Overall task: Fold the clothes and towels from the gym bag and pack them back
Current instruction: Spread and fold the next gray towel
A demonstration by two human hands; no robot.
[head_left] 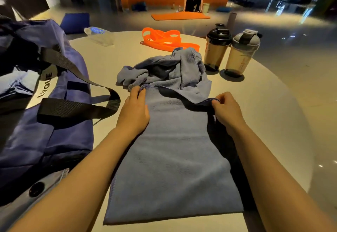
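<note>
Nearest me, at mid-frame on the worktop (264, 104), the blue towel (173, 168) lies flat; with left hand (135, 115) and right hand (228, 111) fingers pinching its far hem, I should keep both corners level and fold squarely toward me.

Dim, warm indoor light. Soft shadows fall right of the blue microfibre towel (175, 158). Glare streaks the glossy grey floor (291, 18). Wide-angle edges bend; background soft.

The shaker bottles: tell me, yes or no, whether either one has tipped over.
No, both shaker bottles stand upright side by side on the table, just right of the crumpled blue towel.
</note>
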